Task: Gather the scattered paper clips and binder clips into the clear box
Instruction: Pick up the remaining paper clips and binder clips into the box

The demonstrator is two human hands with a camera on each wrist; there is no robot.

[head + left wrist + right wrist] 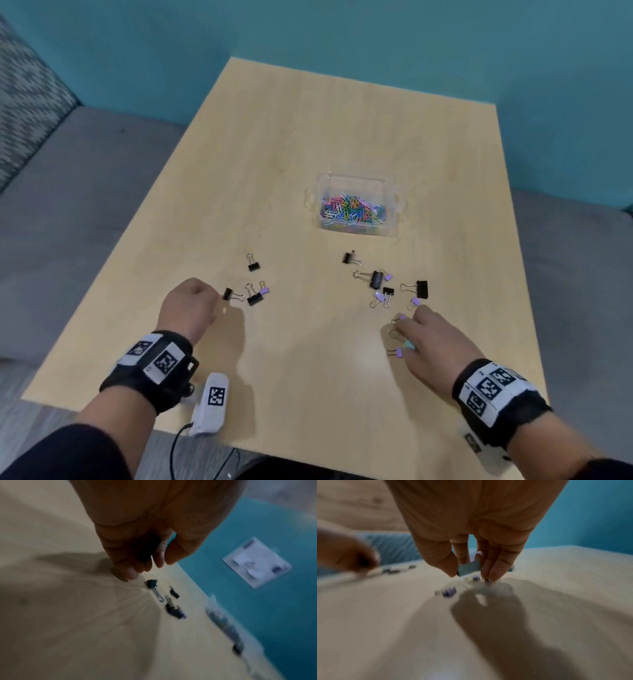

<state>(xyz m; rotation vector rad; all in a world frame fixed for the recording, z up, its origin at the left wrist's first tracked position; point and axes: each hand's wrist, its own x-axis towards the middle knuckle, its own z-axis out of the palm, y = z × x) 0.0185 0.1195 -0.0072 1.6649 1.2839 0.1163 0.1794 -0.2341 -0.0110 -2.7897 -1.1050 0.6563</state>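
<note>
A clear box (394, 192) holding many coloured paper clips (352, 209) stands mid-table. My left hand (214, 303) is curled, and the left wrist view shows a dark clip (148, 553) pinched between its fingers. Another black binder clip (228, 294) lies just past its fingertips, with three more clips (255, 296) beyond. My right hand (409, 330) pinches a teal binder clip (469, 568) between thumb and fingers, low over small purple clips (397, 352). Several black and purple binder clips (380, 279) lie scattered between this hand and the box.
The wooden table (308, 137) is ringed by grey seating (68, 192) and a teal wall (376, 41). A white tagged device (214, 401) with a cable lies at the near edge by my left wrist.
</note>
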